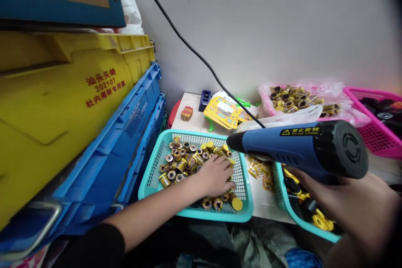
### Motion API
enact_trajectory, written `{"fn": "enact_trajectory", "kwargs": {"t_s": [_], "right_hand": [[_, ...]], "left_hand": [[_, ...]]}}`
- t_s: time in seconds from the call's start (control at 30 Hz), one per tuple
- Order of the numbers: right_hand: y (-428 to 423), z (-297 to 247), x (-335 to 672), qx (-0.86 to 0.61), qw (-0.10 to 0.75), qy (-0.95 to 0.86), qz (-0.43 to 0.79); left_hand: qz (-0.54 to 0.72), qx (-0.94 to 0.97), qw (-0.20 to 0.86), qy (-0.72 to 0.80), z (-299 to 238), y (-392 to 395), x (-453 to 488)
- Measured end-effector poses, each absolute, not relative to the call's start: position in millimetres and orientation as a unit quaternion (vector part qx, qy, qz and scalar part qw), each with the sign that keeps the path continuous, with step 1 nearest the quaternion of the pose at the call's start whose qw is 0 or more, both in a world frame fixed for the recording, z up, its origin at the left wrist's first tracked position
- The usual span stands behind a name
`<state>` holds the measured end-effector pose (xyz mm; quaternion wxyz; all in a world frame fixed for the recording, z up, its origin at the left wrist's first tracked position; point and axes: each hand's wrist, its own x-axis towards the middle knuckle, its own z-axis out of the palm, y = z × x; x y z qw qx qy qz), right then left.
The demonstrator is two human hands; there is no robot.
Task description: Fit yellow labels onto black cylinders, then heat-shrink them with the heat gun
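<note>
Fingers of your left hand lie spread on small yellow-wrapped spools in the turquoise mesh plastic basket; whether they hold one, I cannot tell. Just above those fingertips points the nozzle of the blue plastic heat gun your right hand clasps: if hot, it could scorch skin.

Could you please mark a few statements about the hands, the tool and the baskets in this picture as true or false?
1. The left hand lies on the small yellow rolls in the left teal basket. True.
2. The right hand holds a red drill. False: it holds a blue heat gun.
3. The heat gun's nozzle points toward the left teal basket. True.
4. The pink basket stands left of that teal basket. False: it stands at the far right.
</note>
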<state>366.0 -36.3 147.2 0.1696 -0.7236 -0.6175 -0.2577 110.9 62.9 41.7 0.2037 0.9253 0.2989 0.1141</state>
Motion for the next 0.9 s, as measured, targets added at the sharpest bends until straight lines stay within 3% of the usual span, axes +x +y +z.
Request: {"fn": "enact_trajectory", "kwargs": {"t_s": [0.1, 0.27, 0.5, 0.67, 0.9], "right_hand": [[-40.4, 147.9, 372.1, -0.701, 0.136, -0.629, -0.308], [-44.7, 141.1, 384.3, -0.691, 0.144, -0.646, -0.289], [-43.4, 147.0, 360.8, -0.722, 0.159, -0.641, -0.209], [-50.4, 146.6, 360.0, -0.726, 0.169, -0.611, -0.267], [-51.9, 134.0, 373.0, -0.710, 0.174, -0.622, -0.281]], "left_hand": [[0.016, 0.919, 0.234, 0.317, 39.0, 84.1, 122.5], [-0.039, 0.883, 0.293, 0.365, 50.1, 69.5, 48.3], [0.042, 0.882, 0.298, 0.362, 73.2, 45.6, 53.8], [0.058, 0.884, 0.237, 0.399, 51.2, 88.3, 83.5], [-0.035, 0.857, 0.419, 0.299, 72.5, 74.7, 23.1]]}}
